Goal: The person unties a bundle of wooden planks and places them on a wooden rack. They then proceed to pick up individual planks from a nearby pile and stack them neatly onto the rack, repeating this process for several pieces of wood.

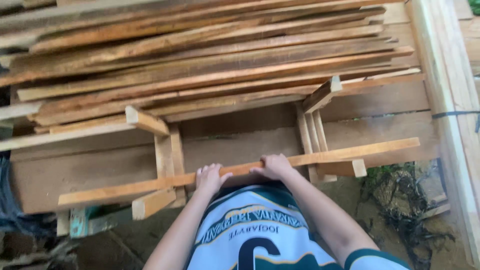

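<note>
- A large stack [200, 65] of long wooden slats is seen across the upper half of the view, the slats lying roughly left to right and slightly fanned.
- Under and in front of the stack, wide planks [380, 117] form a flat bed; a pale beam [450, 125] runs down the right edge.
- Two wooden brackets are fixed to the planks: a left bracket [167, 160] and a right bracket [315, 135], each with a short block jutting forward at its foot.
- One slat [350, 150] is laid across both brackets, well in front of the stack — tilted, its right end higher than its left, its ends reaching past both brackets.
- A white and green jersey [255, 235] fills the bottom centre, with both forearms reaching up from it.
- The right hand [274, 166] is laid on the slat between the brackets, fingers curled over the far edge, so the wood lies under the palm.
- The left hand [210, 177] is set just beside it, fingers draped over the top of the slat, thumb [226, 176] stretched along the near edge toward the right hand.
- Both hands are closed on the slat — near each other, not touching.
</note>
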